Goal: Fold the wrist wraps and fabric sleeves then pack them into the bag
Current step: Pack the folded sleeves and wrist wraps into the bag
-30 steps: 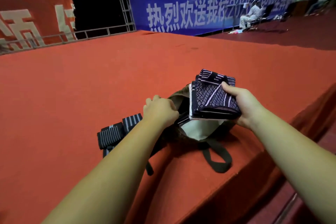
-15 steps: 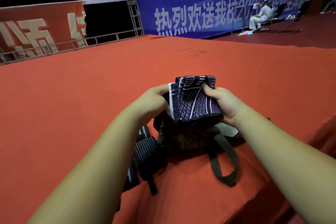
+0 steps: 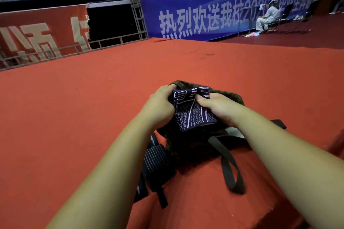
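The wrist wraps point(image 3: 156, 165), black with pale stripes, are lying rolled on the red carpeted stage point(image 3: 74, 117), touching the near-left side of the bag point(image 3: 188, 147). A dark strap point(image 3: 232, 174) is looping out from the bag's near side. Above the bag's mouth, the right hand point(image 3: 219, 108) is gripping the folded sleeves point(image 3: 193, 115), thumb on top, holding this dark, white-patterned stack partly inside the opening. The left hand point(image 3: 160, 104) is curling its fingers round the left rim of the bag, right against the sleeves. Far behind the bag, a red banner point(image 3: 37, 37) and a blue banner point(image 3: 204, 15) are hanging either side of a metal truss point(image 3: 134, 2), and a seated person point(image 3: 268, 16) in white is sitting before the blue one.
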Demonstrator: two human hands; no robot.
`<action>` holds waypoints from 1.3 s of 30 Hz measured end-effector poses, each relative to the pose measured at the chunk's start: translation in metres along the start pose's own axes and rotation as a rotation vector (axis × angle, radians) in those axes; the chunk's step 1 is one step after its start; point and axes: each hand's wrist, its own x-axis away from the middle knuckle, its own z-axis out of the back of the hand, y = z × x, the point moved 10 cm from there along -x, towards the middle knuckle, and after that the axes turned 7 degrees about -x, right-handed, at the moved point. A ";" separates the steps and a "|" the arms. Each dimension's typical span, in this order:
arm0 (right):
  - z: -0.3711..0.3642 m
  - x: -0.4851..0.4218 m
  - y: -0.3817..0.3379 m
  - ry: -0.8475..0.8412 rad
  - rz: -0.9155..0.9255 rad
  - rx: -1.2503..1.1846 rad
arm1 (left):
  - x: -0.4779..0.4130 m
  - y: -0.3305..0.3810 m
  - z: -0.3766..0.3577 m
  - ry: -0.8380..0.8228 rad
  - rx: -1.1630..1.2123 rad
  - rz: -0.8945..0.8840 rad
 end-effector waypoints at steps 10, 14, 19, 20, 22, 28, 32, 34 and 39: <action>-0.017 -0.014 -0.006 0.012 -0.056 0.632 | 0.006 0.014 0.007 0.051 -0.128 -0.064; -0.031 -0.023 -0.005 0.016 -0.092 0.849 | 0.007 0.014 0.009 0.072 -0.135 -0.076; -0.042 -0.026 -0.005 0.092 -0.097 0.995 | 0.012 0.007 0.009 0.059 -0.156 -0.039; -0.045 -0.023 -0.010 0.109 -0.072 1.001 | 0.011 0.003 0.010 0.050 -0.157 -0.028; -0.049 -0.015 -0.021 0.168 -0.016 0.965 | 0.008 -0.001 0.011 0.030 -0.158 -0.019; -0.078 0.013 -0.048 0.211 0.326 1.164 | 0.003 -0.002 0.009 -0.011 -0.172 -0.014; -0.088 0.013 -0.026 0.027 0.333 1.193 | 0.007 0.000 0.011 0.000 -0.131 -0.032; -0.091 0.012 -0.010 -0.044 0.283 1.242 | 0.008 0.001 0.012 -0.002 -0.116 -0.029; -0.097 0.013 -0.007 -0.129 0.124 1.347 | 0.011 0.008 0.011 0.001 -0.098 -0.023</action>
